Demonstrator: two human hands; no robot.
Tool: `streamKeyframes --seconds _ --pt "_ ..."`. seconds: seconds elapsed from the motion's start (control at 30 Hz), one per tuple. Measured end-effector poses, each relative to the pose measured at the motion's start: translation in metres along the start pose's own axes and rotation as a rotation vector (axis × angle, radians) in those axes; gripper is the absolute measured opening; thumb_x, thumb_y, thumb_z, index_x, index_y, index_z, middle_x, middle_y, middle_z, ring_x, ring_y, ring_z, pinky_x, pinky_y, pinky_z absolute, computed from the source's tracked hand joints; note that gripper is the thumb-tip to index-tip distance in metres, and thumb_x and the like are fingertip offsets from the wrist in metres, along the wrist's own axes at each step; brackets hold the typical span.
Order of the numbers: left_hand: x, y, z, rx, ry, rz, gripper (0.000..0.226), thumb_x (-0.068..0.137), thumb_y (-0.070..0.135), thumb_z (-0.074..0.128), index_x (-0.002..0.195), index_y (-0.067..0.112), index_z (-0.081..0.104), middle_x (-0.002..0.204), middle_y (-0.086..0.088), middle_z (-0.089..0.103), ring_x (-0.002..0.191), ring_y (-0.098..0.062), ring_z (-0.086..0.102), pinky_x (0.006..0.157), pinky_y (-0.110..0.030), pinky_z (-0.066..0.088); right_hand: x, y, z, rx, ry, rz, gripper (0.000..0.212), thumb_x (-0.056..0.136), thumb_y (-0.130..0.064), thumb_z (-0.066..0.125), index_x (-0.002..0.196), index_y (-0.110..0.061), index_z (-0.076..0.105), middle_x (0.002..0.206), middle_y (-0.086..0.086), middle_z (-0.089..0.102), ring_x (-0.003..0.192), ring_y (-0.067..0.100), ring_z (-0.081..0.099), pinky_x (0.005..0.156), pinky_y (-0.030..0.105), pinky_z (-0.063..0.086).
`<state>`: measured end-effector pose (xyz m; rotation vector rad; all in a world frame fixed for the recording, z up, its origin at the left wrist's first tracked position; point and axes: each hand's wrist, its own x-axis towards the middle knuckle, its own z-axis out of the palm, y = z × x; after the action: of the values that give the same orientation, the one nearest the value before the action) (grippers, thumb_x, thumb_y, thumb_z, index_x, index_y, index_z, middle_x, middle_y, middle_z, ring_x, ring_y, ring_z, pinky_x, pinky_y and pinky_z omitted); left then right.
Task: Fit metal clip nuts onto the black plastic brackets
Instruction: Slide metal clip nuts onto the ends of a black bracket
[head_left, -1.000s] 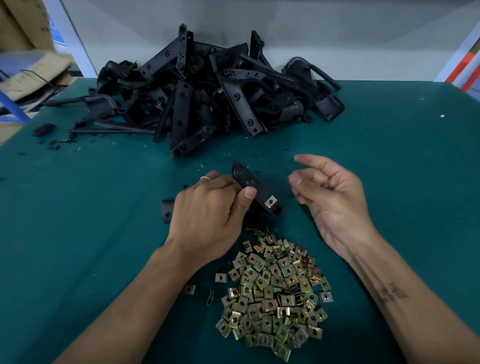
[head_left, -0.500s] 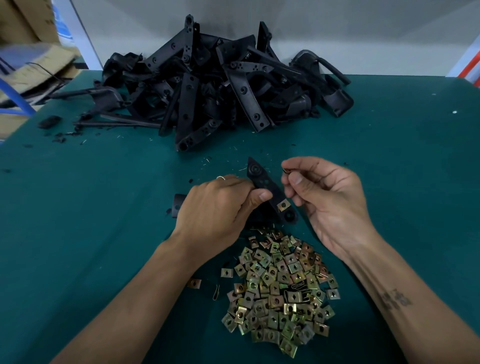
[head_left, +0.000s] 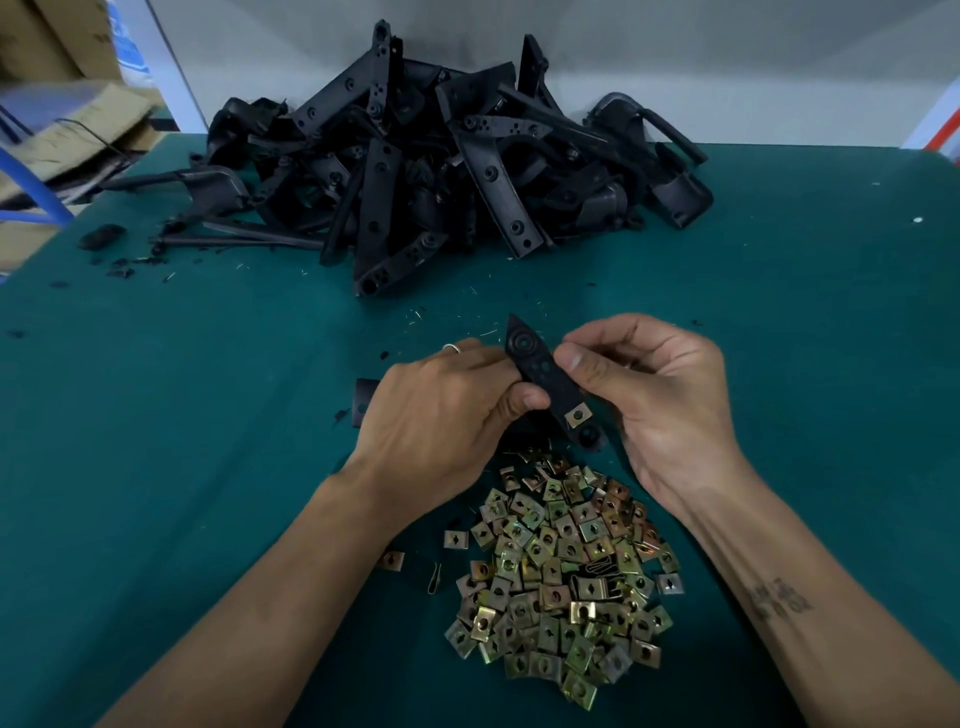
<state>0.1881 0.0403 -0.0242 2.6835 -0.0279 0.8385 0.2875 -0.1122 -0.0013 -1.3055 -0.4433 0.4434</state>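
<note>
My left hand (head_left: 447, 415) grips the bracket (head_left: 545, 379) at its middle, thumb on the upper face and fingers curled beneath, holding it just above the mat (head_left: 156, 467). The bracket's long axis runs from far-left to near-right. One clip nut (head_left: 579, 416) is already seated near the near-right end. My right hand (head_left: 660, 400) is closed at the bracket's right edge, thumb and forefinger pinched together near the far half. Whether a second nut sits in that pinch, I cannot tell. Judgement: the next fit is on the far half, so any nut must slide in from the right, across the long axis. The right hand is nearer that edge. The nut pile (head_left: 561, 582) lies just below both hands; the spare brackets (head_left: 441, 171) lie well beyond.
</note>
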Motion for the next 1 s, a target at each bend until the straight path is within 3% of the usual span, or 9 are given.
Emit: streamKeyframes --seconds 0.13,0.33,0.6,0.77,0.87,1.0 --pt "0.0009 0.0002 0.0003 -0.002 0.014 -0.002 0.046 0.104 0.047 0.034 0.089 0.016 0.065 0.083 0.009 0.064 0.075 -0.019 0.060 0.050 -0.027 0.035 -0.0013 -0.0018 0.0016 0.044 -0.003 0.023 0.012 0.063 -0.014 0.082 0.074 -0.016 0.080 0.079 0.009 0.074 0.078 0.026 0.066 0.078 0.041 0.057" --pt "0.0009 0.0016 -0.0005 0.003 0.026 0.000 0.048 0.103 0.047 0.036 0.091 0.015 0.069 0.086 0.007 0.068 0.077 -0.021 0.062 0.051 -0.027 0.035 -0.0025 -0.0046 0.0030 0.062 -0.030 0.080 0.013 0.063 -0.013 0.080 0.076 -0.013 0.079 0.080 0.012 0.073 0.076 0.023 0.068 0.068 0.028 0.058" --pt "0.0010 0.0033 -0.0015 0.001 0.027 -0.001 0.051 0.103 0.049 0.033 0.091 0.014 0.069 0.086 0.006 0.068 0.077 -0.022 0.063 0.050 -0.029 0.039 -0.0029 -0.0076 0.0020 0.162 -0.009 0.111 0.014 0.067 -0.004 0.077 0.080 -0.006 0.076 0.077 0.013 0.073 0.069 0.021 0.071 0.058 0.027 0.058" --pt "0.0005 0.0029 -0.0010 0.006 0.037 -0.001 0.050 0.103 0.048 0.034 0.085 0.013 0.066 0.082 0.006 0.066 0.074 -0.022 0.062 0.051 -0.027 0.034 -0.0026 -0.0064 0.0028 0.014 0.028 0.036 0.022 0.080 0.007 0.076 0.074 -0.014 0.077 0.075 0.013 0.072 0.068 0.025 0.067 0.056 0.027 0.056" --pt "0.0006 0.0026 -0.0006 0.018 0.050 -0.002 0.046 0.103 0.045 0.039 0.081 0.013 0.064 0.080 0.006 0.065 0.072 -0.023 0.062 0.048 -0.028 0.037 -0.0023 -0.0041 0.0032 -0.101 0.069 -0.048 0.022 0.080 0.004 0.079 0.072 -0.016 0.078 0.070 0.005 0.071 0.068 0.022 0.064 0.061 0.029 0.058" --pt "0.0003 0.0018 0.0005 0.049 0.040 -0.012 0.043 0.104 0.043 0.042 0.080 0.013 0.064 0.079 0.006 0.065 0.072 -0.022 0.061 0.048 -0.028 0.036 -0.0035 -0.0046 0.0056 -0.183 0.084 -0.096 0.014 0.075 -0.009 0.082 0.072 -0.023 0.079 0.068 -0.001 0.071 0.062 0.010 0.061 0.058 0.021 0.052"
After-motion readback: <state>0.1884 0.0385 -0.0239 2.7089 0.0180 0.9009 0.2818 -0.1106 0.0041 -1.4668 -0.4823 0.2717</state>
